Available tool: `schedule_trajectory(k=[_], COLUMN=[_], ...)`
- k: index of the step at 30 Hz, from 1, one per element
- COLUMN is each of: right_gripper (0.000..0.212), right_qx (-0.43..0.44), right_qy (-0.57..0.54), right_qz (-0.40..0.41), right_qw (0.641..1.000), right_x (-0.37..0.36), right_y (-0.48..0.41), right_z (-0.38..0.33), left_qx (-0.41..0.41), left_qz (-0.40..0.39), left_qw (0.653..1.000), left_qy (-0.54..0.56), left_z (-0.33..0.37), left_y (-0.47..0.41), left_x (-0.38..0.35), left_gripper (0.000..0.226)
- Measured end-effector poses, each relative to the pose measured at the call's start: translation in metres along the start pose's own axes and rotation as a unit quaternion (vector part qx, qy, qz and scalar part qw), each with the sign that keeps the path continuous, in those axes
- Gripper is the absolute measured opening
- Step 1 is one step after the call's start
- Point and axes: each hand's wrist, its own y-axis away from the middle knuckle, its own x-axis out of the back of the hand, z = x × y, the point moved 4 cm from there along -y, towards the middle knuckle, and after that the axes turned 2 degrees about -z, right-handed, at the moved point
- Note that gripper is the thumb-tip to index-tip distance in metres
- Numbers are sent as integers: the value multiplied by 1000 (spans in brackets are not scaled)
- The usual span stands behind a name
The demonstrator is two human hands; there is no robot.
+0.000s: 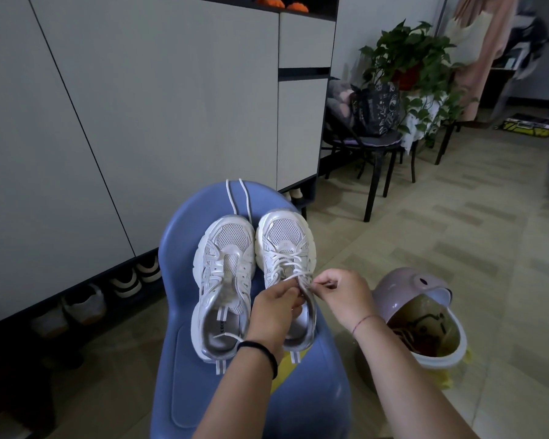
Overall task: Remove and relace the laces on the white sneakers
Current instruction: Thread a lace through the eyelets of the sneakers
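An unlaced sneaker (224, 280) and a laced sneaker (286, 245) were set side by side on a blue chair (184, 248), the lace (286, 264) pinched at its top eyelets by left hand (276, 307) and right hand (343, 291), so a hard tug, it was judged, could drag that sneaker off the seat.

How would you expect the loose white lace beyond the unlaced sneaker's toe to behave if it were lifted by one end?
Probably floppy: the loose lace lies in soft bends over the blue chair. Likely very light, being thin cord. It may slide off, since the chair's plastic looks smooth.
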Motion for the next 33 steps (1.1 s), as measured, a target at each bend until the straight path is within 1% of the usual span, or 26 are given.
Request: schedule_trajectory(k=[2,6,8,10,13,16,19,23,25,26,29,31,33], right_gripper=[9,12,11,12,16,19,21,13,6,8,22,23,23], right_qx=[15,23,21,20,16,-9,-28,-22,-18,-15,-15,-18,-17], right_qy=[25,35,17,-1,-29,-72,-91,-81,-72,-67,-30,-2,8], right_qz=[10,27,19,-4,-30,-25,-31,-24,-21,-22,-6,6,12], right_qw=[1000,999,999,1000,999,997,995,996,997,997,999,1000,1000], right_x=[-2,-4,-4,-2,1,-2,-9,-8,-6,-6,-8,-7,-7], right_y=[-1,-2,-3,-2,-1,0,1,1,3,4,6,8,7], right_z=[-4,-8,-7,-5,-2,3,4,3,2,1,0,-2,-3], left_qx=[6,25,48,68,78,78,83,105,114,115,113,101,75], left_qz=[4,26,37,39,38,38,51,49,49,48,60,81,112], left_qw=[1000,997,995,993,989,985,981,971,972,974,977,980,985], left_qy=[20,66,83,93,124,150,168,209,198,189,168,151,104], left_z=[-1,-4,-4,-5,-7,-11,-17,-22,-24,-25,-26,-26,-25], left_y=[-1,-2,-2,0,-1,0,-1,-3,-5,-6,-8,-7,-3], left_x=[0,-1,-3,-5,-6,-7,-5,-7,-8,-8,-8,-8,-7], left_gripper=[29,34,38,38,32,22,16,12,11,11,10,10,11])
